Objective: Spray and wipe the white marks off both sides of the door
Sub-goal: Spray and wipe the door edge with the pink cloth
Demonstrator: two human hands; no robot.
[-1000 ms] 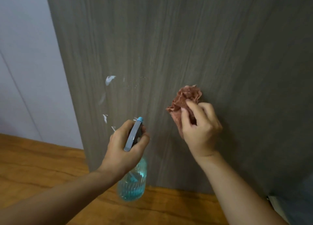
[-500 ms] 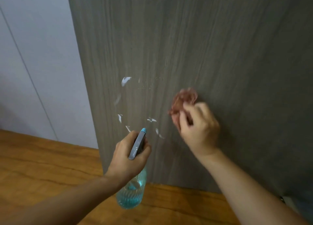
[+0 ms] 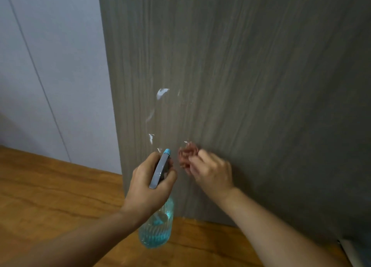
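A grey wood-grain door [image 3: 251, 76] fills the upper right of the head view. White marks [image 3: 161, 93] run down its lower left part in a loose arc. My left hand [image 3: 148, 184] grips a spray bottle [image 3: 156, 228] of blue liquid by its grey trigger head, nozzle toward the door. My right hand [image 3: 212, 172] holds a crumpled reddish cloth [image 3: 186, 156] against the door just right of the nozzle, blurred by motion, beside the lowest marks.
A wooden floor [image 3: 50, 186] lies below and to the left. A pale wall [image 3: 50, 66] with a thin vertical seam stands left of the door's edge. A white strip [image 3: 349, 250] shows at the lower right corner.
My right hand has swept the cloth down and to the left across the door, close to the spray nozzle. The lower right marks seen earlier are mostly covered or gone. My left hand keeps its hold on the bottle.
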